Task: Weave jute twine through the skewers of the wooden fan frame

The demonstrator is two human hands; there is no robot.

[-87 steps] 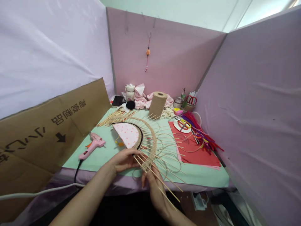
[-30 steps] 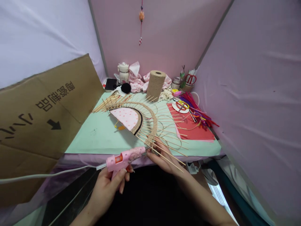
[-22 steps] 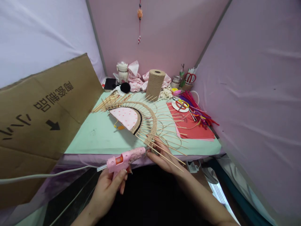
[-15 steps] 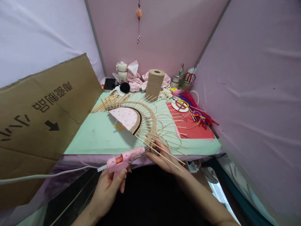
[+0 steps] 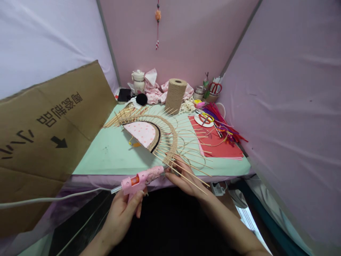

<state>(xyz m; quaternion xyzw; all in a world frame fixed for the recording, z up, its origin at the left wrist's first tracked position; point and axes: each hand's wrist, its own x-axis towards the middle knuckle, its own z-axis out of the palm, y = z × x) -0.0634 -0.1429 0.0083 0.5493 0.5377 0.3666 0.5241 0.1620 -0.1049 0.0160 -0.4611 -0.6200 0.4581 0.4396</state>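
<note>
My left hand (image 5: 125, 209) is wrapped round the handle of a pink glue gun (image 5: 142, 179), with a clear glue stick poking from its rear. The gun's nozzle points right, close to the lower end of a jute band on a half-round fan-shaped piece (image 5: 174, 142). That piece has a polka-dot fabric centre (image 5: 142, 133), a black edging and thin wooden sticks radiating outward. My right hand (image 5: 183, 177) grips its near end from below, fingers around the sticks and band. Whether the nozzle touches the twine I cannot tell.
A cardboard sheet (image 5: 53, 142) leans at left. Behind the piece stand a jute twine spool (image 5: 176, 95) and a white bottle (image 5: 138, 82). Loose sticks (image 5: 117, 117) lie at the left; red sheets (image 5: 221, 144), scissors and pipe cleaners (image 5: 231, 131) lie right. A white cable (image 5: 66, 197) runs left.
</note>
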